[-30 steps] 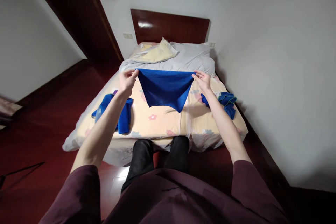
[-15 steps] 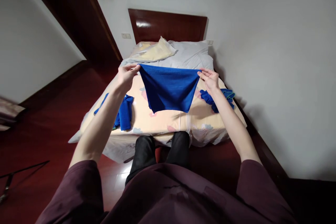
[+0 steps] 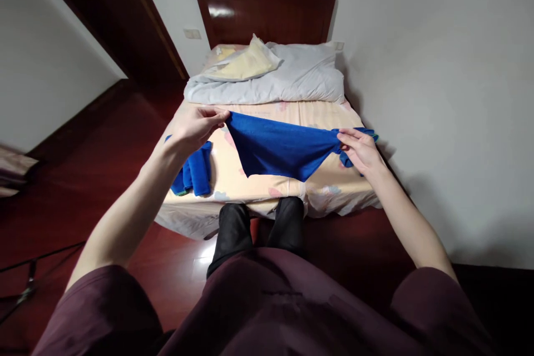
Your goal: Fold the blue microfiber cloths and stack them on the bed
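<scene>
A blue cloth (image 3: 279, 147) is stretched in the air between my two hands, above the near part of the bed. My left hand (image 3: 200, 125) pinches its upper left corner. The upper right corner is pinched by my right hand (image 3: 359, 147), which sits a little lower. The cloth's lower edge hangs free and sags. On the bed at the left lie folded or rolled blue cloths (image 3: 197, 171), partly behind my left forearm. Behind my right hand is a crumpled blue cloth (image 3: 346, 160), mostly hidden, with a green edge.
The bed's patterned sheet (image 3: 250, 192) reaches its near edge by my legs. A white quilt (image 3: 308, 72) and a pale yellow cloth (image 3: 250, 61) lie by the dark wooden headboard (image 3: 271, 14). A black thin-legged stand (image 3: 31, 272) is on the floor at left.
My hands have moved farther apart, pulling the blue cloth wider and tauter. The right hand has gone right and down, so the top edge now slopes. The view has tilted downward.
</scene>
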Available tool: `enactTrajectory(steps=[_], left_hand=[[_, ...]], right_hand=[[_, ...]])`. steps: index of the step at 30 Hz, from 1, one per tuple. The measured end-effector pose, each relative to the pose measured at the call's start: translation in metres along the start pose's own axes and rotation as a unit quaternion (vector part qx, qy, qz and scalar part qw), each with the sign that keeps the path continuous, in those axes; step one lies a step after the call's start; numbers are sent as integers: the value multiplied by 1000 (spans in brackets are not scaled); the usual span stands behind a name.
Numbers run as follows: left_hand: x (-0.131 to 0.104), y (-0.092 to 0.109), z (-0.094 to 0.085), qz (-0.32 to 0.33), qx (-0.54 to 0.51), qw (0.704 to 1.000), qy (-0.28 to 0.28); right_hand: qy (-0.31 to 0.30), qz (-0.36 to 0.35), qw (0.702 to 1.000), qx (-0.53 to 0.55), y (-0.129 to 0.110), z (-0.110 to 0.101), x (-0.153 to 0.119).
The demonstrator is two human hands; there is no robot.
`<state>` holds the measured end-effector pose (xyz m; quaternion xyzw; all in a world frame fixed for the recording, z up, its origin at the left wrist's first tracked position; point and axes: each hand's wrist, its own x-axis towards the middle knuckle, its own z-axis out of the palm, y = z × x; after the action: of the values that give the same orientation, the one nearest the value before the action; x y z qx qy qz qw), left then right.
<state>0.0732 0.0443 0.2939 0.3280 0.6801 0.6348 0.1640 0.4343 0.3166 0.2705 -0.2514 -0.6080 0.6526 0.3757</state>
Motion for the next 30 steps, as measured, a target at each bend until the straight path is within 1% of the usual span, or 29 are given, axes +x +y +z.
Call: enactTrajectory(steps=[3,5,7,9,11,13,15,17,19,20,23,25,26,28,30], left_hand=[[-3,-6,-2,-21,17,999,-32],[-1,-12,-4,-29,34,999,-31],[4,-23,-5,-33,50,998,-31],[11,-38,-5,-31,65,997,-43],[23,-55,-3,-22,83,995,-57],[39,-72,0,-6,111,992,-62],[61,-86,2,20,143,988,-49],[85,-95,4,59,164,984,-31],[108,-99,6,100,166,981,-14],[118,-100,6,120,160,980,-1],[134,-105,2,175,133,973,68],[132,-116,-5,206,123,964,111],[126,-125,-8,215,123,961,123],[105,-150,-16,215,138,959,126],[71,-183,-20,192,164,961,112]], right_hand=[[2,13,1000,-15,-1,-4,-7],[-2,20,999,-30,0,-5,-6],[-8,29,999,-40,7,-5,-1],[-13,44,998,-45,19,-4,8],[-15,65,997,-48,35,0,22],[-14,84,995,-48,53,8,42],[-7,93,995,-47,69,19,66],[14,95,994,-53,83,33,93],[47,77,993,-71,93,48,118],[61,57,993,-79,97,55,128],[75,-44,993,-84,109,67,146],[63,-104,988,-90,122,68,147],[55,-123,986,-98,130,66,144],[39,-135,983,-120,154,61,132],[21,-122,982,-145,187,55,112]])
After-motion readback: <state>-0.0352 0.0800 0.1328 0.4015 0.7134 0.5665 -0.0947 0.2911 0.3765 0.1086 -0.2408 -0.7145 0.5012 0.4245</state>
